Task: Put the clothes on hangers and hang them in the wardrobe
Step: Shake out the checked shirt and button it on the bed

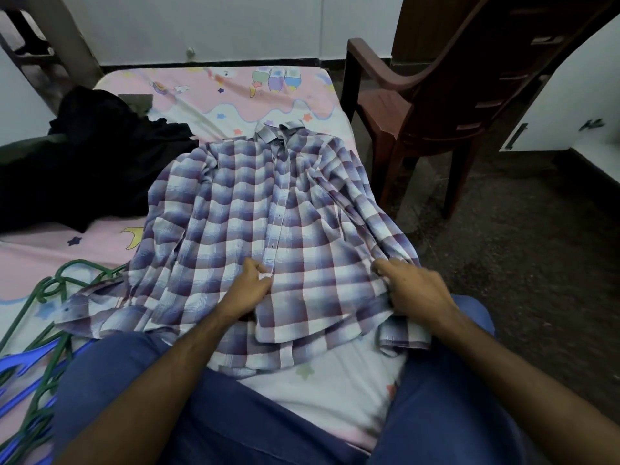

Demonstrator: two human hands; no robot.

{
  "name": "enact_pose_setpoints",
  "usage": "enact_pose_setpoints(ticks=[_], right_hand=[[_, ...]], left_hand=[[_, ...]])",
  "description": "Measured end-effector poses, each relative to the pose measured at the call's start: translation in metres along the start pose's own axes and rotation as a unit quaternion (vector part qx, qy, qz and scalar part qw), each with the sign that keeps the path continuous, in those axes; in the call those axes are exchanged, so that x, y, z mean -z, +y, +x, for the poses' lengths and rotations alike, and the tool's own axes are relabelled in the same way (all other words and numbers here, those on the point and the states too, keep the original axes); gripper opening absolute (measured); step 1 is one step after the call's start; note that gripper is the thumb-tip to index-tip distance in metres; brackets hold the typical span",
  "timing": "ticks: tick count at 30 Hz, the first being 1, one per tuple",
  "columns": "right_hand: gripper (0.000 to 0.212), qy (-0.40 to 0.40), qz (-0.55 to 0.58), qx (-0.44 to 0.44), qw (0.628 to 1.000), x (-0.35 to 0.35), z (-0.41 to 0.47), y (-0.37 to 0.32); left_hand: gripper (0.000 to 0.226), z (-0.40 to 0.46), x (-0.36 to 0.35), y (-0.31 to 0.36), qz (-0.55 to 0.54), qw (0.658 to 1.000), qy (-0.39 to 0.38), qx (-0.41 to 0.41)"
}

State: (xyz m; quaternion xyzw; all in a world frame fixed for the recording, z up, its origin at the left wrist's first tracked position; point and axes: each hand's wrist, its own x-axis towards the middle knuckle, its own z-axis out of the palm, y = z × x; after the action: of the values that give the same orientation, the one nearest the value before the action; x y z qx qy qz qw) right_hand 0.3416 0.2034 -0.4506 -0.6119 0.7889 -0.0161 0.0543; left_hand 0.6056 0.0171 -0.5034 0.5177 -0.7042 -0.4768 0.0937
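A purple and white checked shirt (255, 209) lies spread front-up on the bed, collar pointing away from me. My left hand (246, 285) pinches the button strip near the shirt's lower front. My right hand (414, 290) grips the shirt's right side near the hem, fingers curled into the cloth. Green hangers (50, 286) and blue hangers (30, 360) lie in a pile at the bed's near left, partly under the shirt's left sleeve.
Dark clothes (90, 162) are heaped on the bed's left side. The bed (214, 92) has a pink cartoon sheet. A brown plastic chair (436, 105) stands right of the bed. White cabinet doors (577, 105) are at the far right. My knees frame the bottom.
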Motion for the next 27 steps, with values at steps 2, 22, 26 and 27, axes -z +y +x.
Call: enact_pose_setpoints(ticks=[2, 22, 26, 27], right_hand=[[0.036, 0.064, -0.038, 0.038, 0.997, 0.022, 0.0, 0.014], [0.036, -0.133, 0.42, -0.028, 0.897, -0.004, 0.02, -0.091], [0.015, -0.103, 0.509, -0.112, 0.847, -0.039, 0.037, -0.098], [0.016, -0.097, 0.502, -0.126, 0.85, -0.048, 0.037, -0.096]], left_hand=[[0.039, -0.003, -0.003, 0.001, 0.055, 0.997, -0.035, -0.047], [0.037, -0.044, -0.008, 0.02, -0.091, 0.972, -0.196, -0.097], [0.027, -0.051, -0.01, 0.02, -0.005, 0.953, -0.276, -0.127], [0.025, -0.05, -0.008, 0.016, 0.046, 0.955, -0.255, -0.143]])
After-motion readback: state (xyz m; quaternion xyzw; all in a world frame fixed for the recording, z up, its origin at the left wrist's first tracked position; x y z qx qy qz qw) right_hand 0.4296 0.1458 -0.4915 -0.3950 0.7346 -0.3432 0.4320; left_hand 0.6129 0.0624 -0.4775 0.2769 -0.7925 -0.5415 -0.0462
